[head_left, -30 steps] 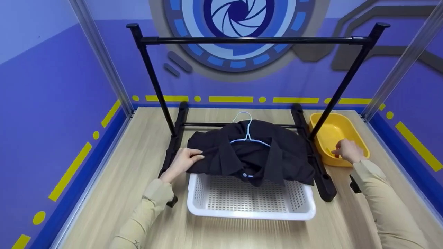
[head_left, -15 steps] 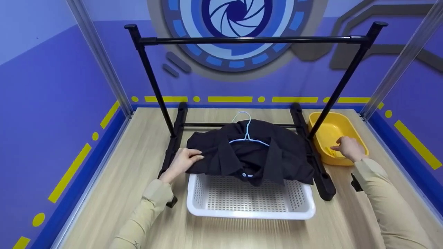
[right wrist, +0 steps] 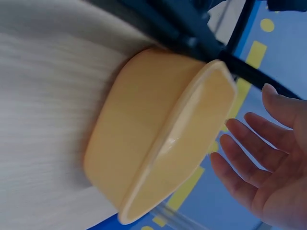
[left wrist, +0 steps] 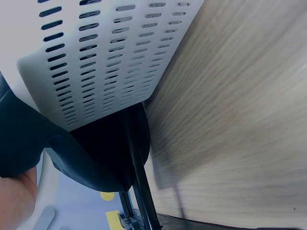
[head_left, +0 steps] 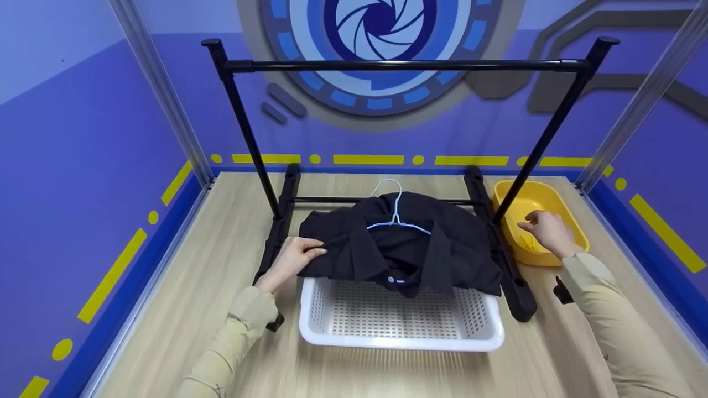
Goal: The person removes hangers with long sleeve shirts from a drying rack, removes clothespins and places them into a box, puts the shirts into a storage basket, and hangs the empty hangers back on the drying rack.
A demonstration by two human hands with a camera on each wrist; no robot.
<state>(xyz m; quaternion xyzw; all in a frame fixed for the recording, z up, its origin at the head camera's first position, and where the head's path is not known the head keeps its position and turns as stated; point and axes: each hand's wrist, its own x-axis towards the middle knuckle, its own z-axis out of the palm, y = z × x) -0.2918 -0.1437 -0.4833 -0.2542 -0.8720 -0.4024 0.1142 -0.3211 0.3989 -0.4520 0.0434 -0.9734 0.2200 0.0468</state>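
Note:
A black collared shirt (head_left: 337, 243) with a light blue hanger (head_left: 396, 215) in its neck lies over the back part of a white perforated basket (head_left: 398, 344). The left hand (head_left: 290, 261) pinches the shirt's left edge between thumb and fingers; the left wrist view shows part of this hand (left wrist: 18, 199) at the dark cloth (left wrist: 29, 136). Over the yellow tray (head_left: 511, 193) is the right hand (head_left: 553, 233), with small yellow pieces (head_left: 530, 242) below it. In the right wrist view the right hand (right wrist: 268, 163) has spread, relaxed fingers beside the tray (right wrist: 134, 129), holding nothing.
A black rack (head_left: 409, 65) stands around the shirt, its feet (head_left: 520, 298) on both sides of the basket. The yellow tray is right of the rack. Blue printed walls (head_left: 99, 193) enclose the wooden table (head_left: 182, 309) at the back and sides.
My right hand has lifted off the small yellow pieces, shifted slightly up and left over the tray, and its fingers have loosened. The left hand and shirt have stayed in place.

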